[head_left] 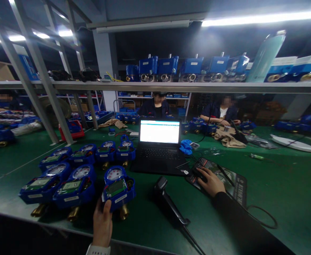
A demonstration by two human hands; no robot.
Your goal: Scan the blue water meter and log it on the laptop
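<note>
Left hand (102, 225) at the near edge, sleeve cuff just showing, thumb up and pressed against the near left side of a blue water meter (117, 189). Fingers hidden behind the housing, so a closed hold on it as far as can be seen. Meter flat on the green table (277, 198), dial at the far end, small display facing up, brass fitting poking out toward the near side.

Right hand (211, 181) further right, dark sleeve behind it, palm down and fingers curved over a black mouse (199, 174), covering most of it. Mouse on a dark printed pad (235, 187), with a thin cable loop (264, 216) just right of the pad.

Between the two hands, a black handheld scanner (168, 203) lying on the table, untouched. Beyond it, an open laptop (159, 145) with a bright, mostly white screen; text too small to read. Blue cloth (185, 146) just right of the laptop.

Left of the held meter, two more meters in a near row (59, 184), touching side by side; a far row (91, 154) of several more reaching toward the laptop. Judging by the layout: one meter in hand, the rest lined up and waiting or finished, impossible to tell which.

Further off, a shelf (171, 86) loaded with blue units, and two seated people (156, 106) working across the table.
</note>
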